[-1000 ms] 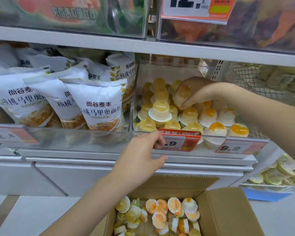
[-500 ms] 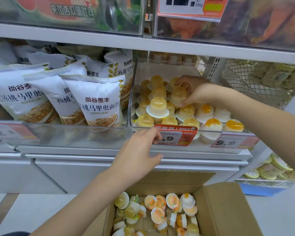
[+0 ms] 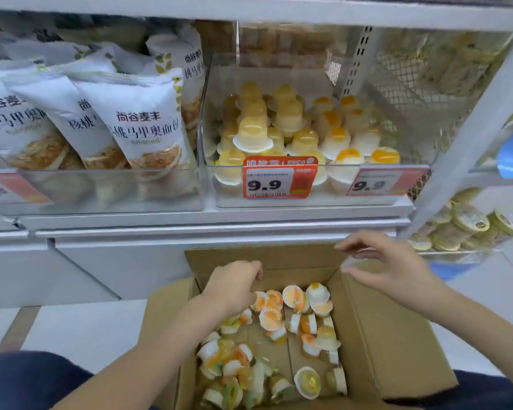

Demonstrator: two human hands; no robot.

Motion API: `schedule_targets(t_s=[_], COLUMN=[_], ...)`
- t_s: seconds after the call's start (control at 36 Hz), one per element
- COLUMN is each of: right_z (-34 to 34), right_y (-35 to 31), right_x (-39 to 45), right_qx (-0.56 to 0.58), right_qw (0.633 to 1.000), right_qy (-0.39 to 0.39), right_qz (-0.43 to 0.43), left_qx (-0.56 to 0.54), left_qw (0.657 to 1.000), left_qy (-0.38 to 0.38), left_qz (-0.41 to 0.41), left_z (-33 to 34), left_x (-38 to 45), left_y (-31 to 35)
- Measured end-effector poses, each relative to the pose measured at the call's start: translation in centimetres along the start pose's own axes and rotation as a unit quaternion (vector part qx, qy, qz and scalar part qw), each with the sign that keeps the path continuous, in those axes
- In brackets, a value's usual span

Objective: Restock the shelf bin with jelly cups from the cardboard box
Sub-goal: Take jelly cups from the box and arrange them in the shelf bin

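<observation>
Both hands are hovering over the open box [image 3: 397,350], which is sitting on the floor in front of the shelf. Left hand [image 3: 234,287] is hanging over the box's far left corner, fingers curled downward toward the loose cups [image 3: 270,318]; can't tell whether it's gripping one, since the fingertips are hiding behind the knuckles. Right hand [image 3: 391,267] is hanging over the box's far right corner, thumb and fingers spread apart with a gap between them, holding nothing visible. Cups are lying scattered across the box floor, most tipped on their sides, white and orange ones toward the far end, yellowish and greenish ones piling up at the near left. Bare cardboard is showing through the middle. Above, the clear bin [image 3: 427,149] is sitting on the shelf, right of centre, holding more cups in rows: pale yellow ones stacking two high on its left half, white ones with orange tops on its right half. A red 9.9 tag [image 3: 279,182] is clipping onto the bin's front wall, a second tag [image 3: 376,183] to its right. Left of the bin, white bags [image 3: 142,125] with printed text are leaning upright in a neighbouring clear tray. Far right, round yellow-lidded packs [image 3: 468,220] are piling on a lower shelf. Dark trouser knees are showing at both bottom corners.
</observation>
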State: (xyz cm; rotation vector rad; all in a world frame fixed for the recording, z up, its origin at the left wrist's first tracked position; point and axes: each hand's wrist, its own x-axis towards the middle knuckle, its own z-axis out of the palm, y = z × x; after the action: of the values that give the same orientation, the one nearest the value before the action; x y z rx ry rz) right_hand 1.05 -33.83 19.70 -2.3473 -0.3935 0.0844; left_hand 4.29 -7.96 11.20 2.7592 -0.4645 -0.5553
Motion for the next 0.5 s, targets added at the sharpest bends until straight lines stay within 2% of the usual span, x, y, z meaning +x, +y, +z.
schedule_targets(t_s=[0.11,0.31,0.5], right_z=[4.7,12.6,20.7], right_y=[4.5,11.5,17.1], right_x=[-0.6,-1.1,-5.0], right_qx=[-0.044,-0.059,-0.174], right_qw=[0.985,0.943,0.862], right_qy=[-0.151,-0.283,-0.44], right_qz=[0.073,0.166,0.182], left_qx=[0.0,-0.047,0.029], left_qw=[0.996,0.981,0.959], left_qy=[-0.084,-0.18,-0.281], left_qz=[-0.037,-0.047,-0.019], left_z=[6.3,15.0,20.0], left_x=[0.3,-0.1,0.1], left_y=[-0.5,-1.4,-2.3])
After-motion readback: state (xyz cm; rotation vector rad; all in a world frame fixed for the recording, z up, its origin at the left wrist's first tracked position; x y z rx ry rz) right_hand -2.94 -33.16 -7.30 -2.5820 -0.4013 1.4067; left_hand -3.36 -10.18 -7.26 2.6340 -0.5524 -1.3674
